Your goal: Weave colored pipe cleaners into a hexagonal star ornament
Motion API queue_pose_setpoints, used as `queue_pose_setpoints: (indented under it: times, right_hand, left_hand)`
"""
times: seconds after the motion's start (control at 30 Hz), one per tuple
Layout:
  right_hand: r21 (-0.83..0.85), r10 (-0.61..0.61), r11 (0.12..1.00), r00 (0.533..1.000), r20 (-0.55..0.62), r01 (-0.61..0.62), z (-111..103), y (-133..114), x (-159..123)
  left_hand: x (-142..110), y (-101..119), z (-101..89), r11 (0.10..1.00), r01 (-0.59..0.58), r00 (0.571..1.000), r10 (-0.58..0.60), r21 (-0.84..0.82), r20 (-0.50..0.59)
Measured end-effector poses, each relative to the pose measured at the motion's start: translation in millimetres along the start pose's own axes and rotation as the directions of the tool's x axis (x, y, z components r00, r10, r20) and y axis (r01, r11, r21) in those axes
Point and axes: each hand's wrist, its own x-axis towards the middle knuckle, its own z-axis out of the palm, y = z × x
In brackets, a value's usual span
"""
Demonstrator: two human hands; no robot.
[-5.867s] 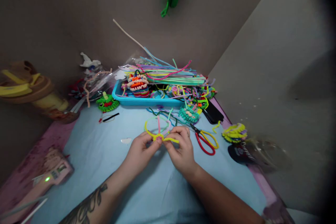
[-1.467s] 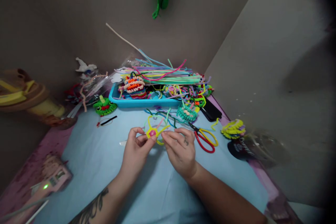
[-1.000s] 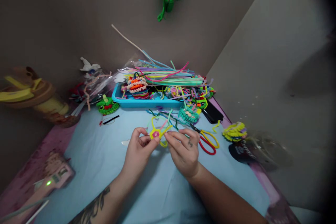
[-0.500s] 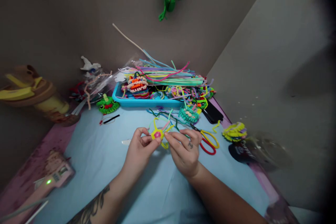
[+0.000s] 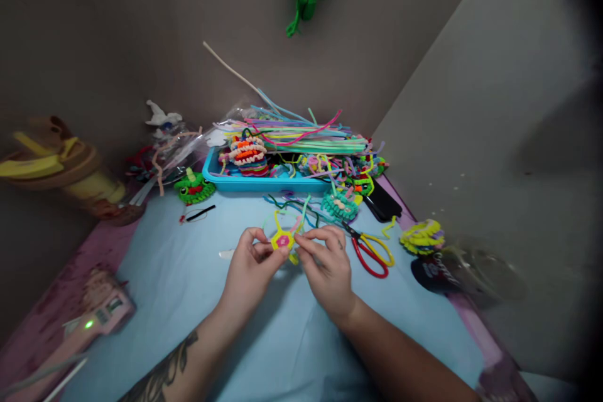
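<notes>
Between my hands is a small yellow pipe-cleaner piece (image 5: 277,243) with a pink centre and loose yellow and pale green ends sticking out. My left hand (image 5: 257,264) pinches its left and lower edge between thumb and fingers. At its right side my right hand (image 5: 328,267) has thumb and fingertips pressed together on one of its ends; the exact strand is mostly hidden. Scissors (image 5: 370,251) with one red and one yellow handle lie just right of my right hand. Dark green and blue pipe cleaners (image 5: 308,207) lie behind the hands.
A blue tray (image 5: 264,184) full of coloured pipe cleaners stands at the back. Around it are a green frog-like figure (image 5: 194,187), a teal fuzzy piece (image 5: 339,204) and a black phone (image 5: 382,203). To the right sits a yellow fuzzy bundle (image 5: 423,237); a pink device (image 5: 108,311) is left.
My right hand has turned slightly, its fingers drawing in and uncovering more of the scissors. The yellow piece and my left hand stay nearly in place.
</notes>
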Motion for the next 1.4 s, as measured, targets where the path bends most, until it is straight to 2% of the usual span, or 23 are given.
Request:
queue_pose_setpoints:
  times: [0.17,0.27,0.43,0.53,0.63,0.7,0.87,1.0,1.17,1.27,1.4]
  right_hand:
    - [0.075,0.09,0.993,0.995,0.04,-0.092,-2.0,0.9,2.2]
    - [0.114,0.157,0.98,0.986,0.059,-0.163,-2.7,0.4,3.8]
    - [0.116,0.197,0.97,0.973,0.121,-0.211,-3.0,-0.8,5.1]
    - [0.094,0.202,0.97,0.96,0.194,-0.223,-3.8,-1.0,5.7]
    - [0.108,0.219,0.961,0.939,0.264,-0.255,-3.8,0.3,6.7]
    - [0.136,0.253,0.944,0.925,0.285,-0.3,-3.5,1.9,7.5]
    - [0.247,0.301,0.893,0.908,0.291,-0.376,-5.0,5.4,8.8]
    - [0.243,0.218,0.929,0.942,0.255,-0.281,-7.2,6.4,7.4]
    - [0.126,0.019,0.991,0.983,0.185,-0.043,-7.2,9.1,5.2]
    - [0.013,-0.092,0.996,0.978,0.187,0.091,-9.2,9.3,5.4]
    - [-0.078,-0.146,0.983,0.967,0.21,0.165,-12.9,7.2,6.7]
  left_hand:
    - [-1.3,-2.7,1.2,0.996,-0.064,0.998,0.064,0.069,0.004]
    - [-2.1,-5.1,1.8,0.975,-0.137,0.99,0.138,0.176,0.007]
    - [-3.8,-11.5,-2.6,0.854,-0.287,0.95,0.311,0.435,0.018]
    - [-4.1,-15.5,-5.5,0.804,-0.329,0.936,0.348,0.496,0.055]
    - [-2.6,-16.3,-4.9,0.802,-0.337,0.934,0.352,0.493,0.067]
    - [-0.9,-14.8,-3.1,0.834,-0.317,0.943,0.33,0.451,0.051]
    - [3.3,-7.9,-1.2,0.977,-0.098,0.994,0.088,0.19,0.058]
    - [5.7,-3.7,-2.8,0.999,0.014,0.997,-0.017,0.043,0.08]
    - [6.4,-0.9,-3.2,0.998,0.06,0.994,-0.059,-0.006,0.087]
    - [6.8,-0.5,-4.2,0.997,0.079,0.991,-0.078,-0.008,0.107]
    - [7.2,-0.7,-5.8,0.991,0.134,0.982,-0.133,-0.003,0.132]
